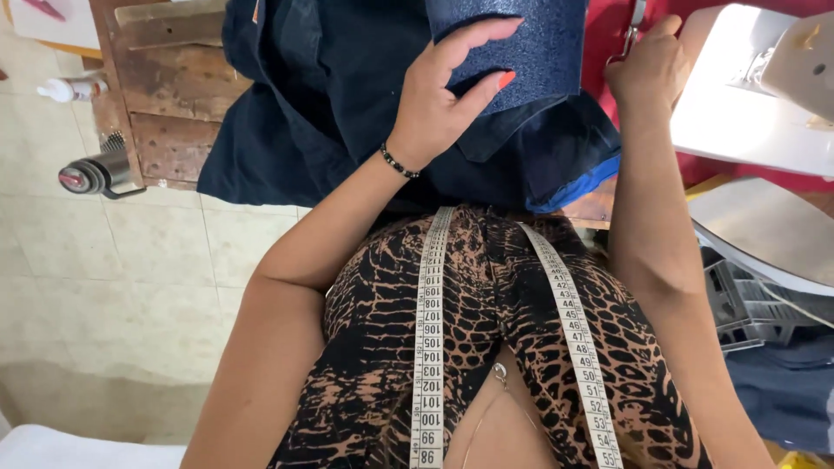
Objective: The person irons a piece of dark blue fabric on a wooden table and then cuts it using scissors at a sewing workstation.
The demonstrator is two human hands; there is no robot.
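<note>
Head view looks down past a tape measure [432, 330] hung round the neck to a wooden table [174, 95] heaped with dark blue cloth [330, 95]. The left hand [439, 95] pinches a stiffer glittery blue piece [530, 43] at its near edge — thumb under, fingers spread flat on top — likely to keep it from sliding. At far right, the right hand [647, 65] is closed around scissors [632, 30] beside a white sewing machine [747, 104] — wrist bent inward.
</note>
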